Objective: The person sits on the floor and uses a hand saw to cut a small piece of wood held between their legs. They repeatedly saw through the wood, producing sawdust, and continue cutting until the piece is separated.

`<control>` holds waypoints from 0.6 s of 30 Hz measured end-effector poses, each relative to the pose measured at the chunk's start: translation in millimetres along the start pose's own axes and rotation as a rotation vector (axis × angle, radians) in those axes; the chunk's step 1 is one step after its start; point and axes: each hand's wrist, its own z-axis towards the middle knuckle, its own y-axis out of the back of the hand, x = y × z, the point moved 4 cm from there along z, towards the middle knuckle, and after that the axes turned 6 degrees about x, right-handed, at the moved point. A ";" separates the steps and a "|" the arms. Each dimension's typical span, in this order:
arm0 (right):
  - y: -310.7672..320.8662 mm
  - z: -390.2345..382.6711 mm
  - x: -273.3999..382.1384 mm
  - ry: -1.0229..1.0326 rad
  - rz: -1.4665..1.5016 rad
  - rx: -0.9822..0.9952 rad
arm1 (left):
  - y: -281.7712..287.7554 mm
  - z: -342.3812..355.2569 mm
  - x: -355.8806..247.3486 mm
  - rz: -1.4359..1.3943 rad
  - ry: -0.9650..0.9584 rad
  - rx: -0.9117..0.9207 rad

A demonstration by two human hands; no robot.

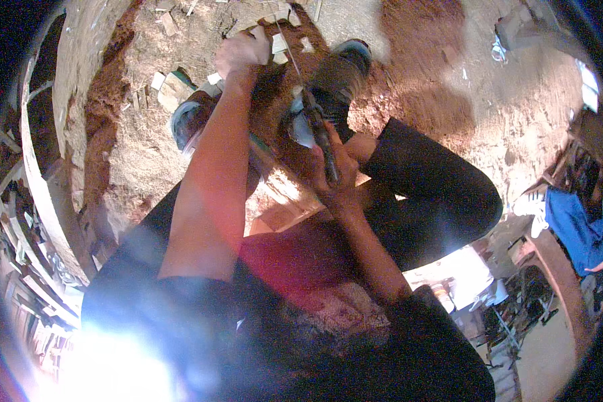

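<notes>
My right hand [335,167] is wrapped round the dark handle of a long narrow tool [313,110]. Its thin, pale, straight front part points away from me and passes just right of my left hand [244,53]. That hand is closed low over the ground, beyond my left foot; what its fingers hold is hidden. Pale wood chips [279,45] lie beside it. The tool's exact kind is not clear from its shape, and glare washes out part of the picture.
My shoes [187,124] stand either side of the work. Between my legs shows a pale piece of wood [278,216]. Reddish-brown sawdust or soil [422,60] covers the ground ahead. Stacked wood strips [30,268] line the left; a blue cloth [576,228] hangs at the right.
</notes>
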 end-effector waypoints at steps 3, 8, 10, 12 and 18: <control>-4.0 44.7 31.5 0.164 0.047 -0.050 | 2.2 -7.7 -1.9 0.001 -0.035 -0.012; -11.1 80.8 39.5 -0.064 0.079 0.068 | -6.6 3.7 7.2 0.007 -0.025 0.042; 3.3 26.8 31.5 -0.350 0.125 -0.017 | -4.9 3.8 1.8 -0.043 -0.030 0.015; 7.1 8.2 12.1 -0.324 0.114 -0.024 | 0.6 3.0 -6.0 -0.040 -0.039 0.044; -11.3 74.7 33.2 -0.030 0.086 0.186 | -21.3 20.5 22.4 0.027 -0.097 0.011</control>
